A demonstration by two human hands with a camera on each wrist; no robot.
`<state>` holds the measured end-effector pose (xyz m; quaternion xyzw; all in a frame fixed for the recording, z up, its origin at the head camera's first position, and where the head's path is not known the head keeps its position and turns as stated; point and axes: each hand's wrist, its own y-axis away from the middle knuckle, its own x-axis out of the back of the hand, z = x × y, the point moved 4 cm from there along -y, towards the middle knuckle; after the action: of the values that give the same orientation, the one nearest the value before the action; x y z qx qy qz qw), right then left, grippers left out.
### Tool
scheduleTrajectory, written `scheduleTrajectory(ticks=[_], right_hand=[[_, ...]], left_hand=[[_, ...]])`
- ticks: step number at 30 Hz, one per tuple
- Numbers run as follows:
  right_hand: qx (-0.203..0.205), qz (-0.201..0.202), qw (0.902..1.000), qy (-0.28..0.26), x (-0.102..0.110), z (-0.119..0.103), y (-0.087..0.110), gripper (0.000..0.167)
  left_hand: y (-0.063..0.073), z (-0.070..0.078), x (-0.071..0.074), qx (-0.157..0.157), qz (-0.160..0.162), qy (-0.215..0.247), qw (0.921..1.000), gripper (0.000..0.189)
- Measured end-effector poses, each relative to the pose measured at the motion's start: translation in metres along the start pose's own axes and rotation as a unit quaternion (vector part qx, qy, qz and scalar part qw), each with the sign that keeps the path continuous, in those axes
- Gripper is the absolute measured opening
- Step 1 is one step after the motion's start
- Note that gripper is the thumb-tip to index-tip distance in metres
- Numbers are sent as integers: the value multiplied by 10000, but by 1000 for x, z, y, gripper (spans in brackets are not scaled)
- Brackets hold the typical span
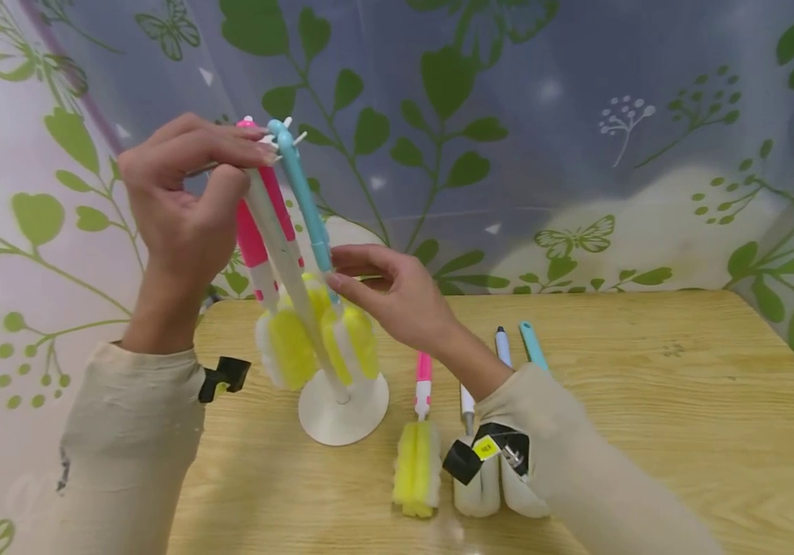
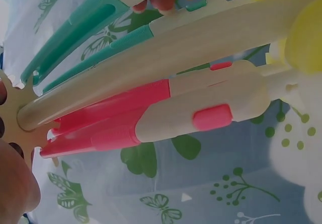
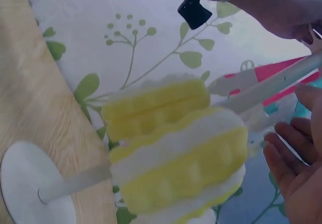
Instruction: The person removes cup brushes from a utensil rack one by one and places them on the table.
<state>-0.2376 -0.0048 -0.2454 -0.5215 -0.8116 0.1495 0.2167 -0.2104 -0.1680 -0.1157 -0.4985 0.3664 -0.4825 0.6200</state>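
A white stand, its pole (image 1: 291, 266) rising from a round base (image 1: 344, 420), carries several hanging sponge brushes with yellow-and-white heads (image 1: 286, 351). My left hand (image 1: 185, 173) grips the hooked top disc (image 2: 11, 110) of this stand. Pink handles (image 2: 118, 131) hang on one side of the pole, blue-green ones on the other. With thumb and fingers, my right hand (image 1: 404, 297) holds the lower handle of a blue sponge brush (image 1: 305, 196), whose top is at the hooks. In the right wrist view, sponge heads (image 3: 186, 158) hide part of the pole.
On the wooden table (image 1: 674, 416) right of the stand lie a pink-handled sponge brush (image 1: 419, 462) and white-headed brushes (image 1: 478, 493), partly behind my right forearm. A patterned curtain (image 1: 550, 177) hangs along the table's back edge.
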Motion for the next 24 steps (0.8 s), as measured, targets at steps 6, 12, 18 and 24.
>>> scheduleTrajectory(ticks=[6, 12, 18, 24], right_hand=[[-218, 385, 9988, 193, -8, -5, -2, 34], [-375, 521, 9971, 403, -9, -6, -3, 31], [-211, 514, 9981, 257, -11, -6, -5, 30], [68, 791, 9968, -42, -6, -13, -5, 27]], left_hand=[[0, 0, 0, -96, -39, -76, 9999, 26], [0, 2, -1, -341, -54, -487, 9982, 28], [4, 13, -3, -927, 123, -1872, 9779, 31], [11, 23, -7, -1229, 145, -3169, 9404, 27]])
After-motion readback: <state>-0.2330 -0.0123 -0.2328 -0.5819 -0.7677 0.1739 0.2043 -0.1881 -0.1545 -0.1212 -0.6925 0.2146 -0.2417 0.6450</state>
